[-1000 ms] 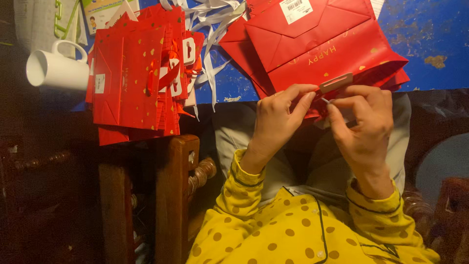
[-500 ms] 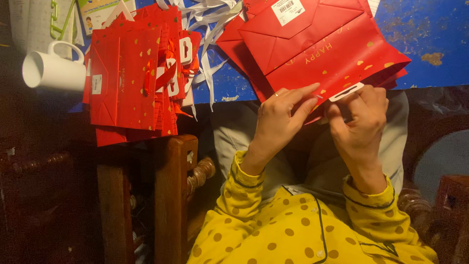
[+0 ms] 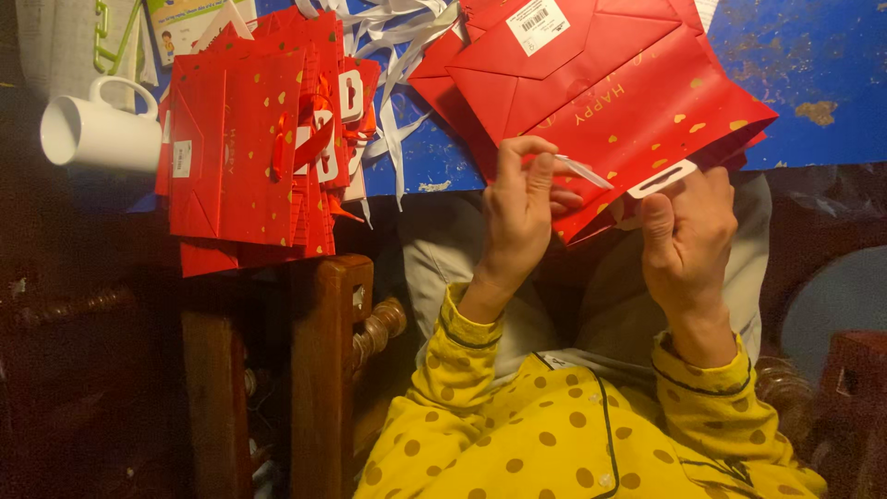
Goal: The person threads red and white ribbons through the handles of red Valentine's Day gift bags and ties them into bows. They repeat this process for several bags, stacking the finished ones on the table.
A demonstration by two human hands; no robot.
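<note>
A flat red paper gift bag with gold spots lies on the blue surface. At its lower edge, a white ribbon strip is pinched by the left hand; a white oval-slotted tag is gripped by the right hand, fingers closed. 1 white ceramic mug lies far left of the bag.

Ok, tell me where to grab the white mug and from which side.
Take the mug by its loop handle. It lies on its side, mouth pointing left, and the handle stands clear on the far edge, so come in from there. The near right side is crowded by the red bag stack.
</note>
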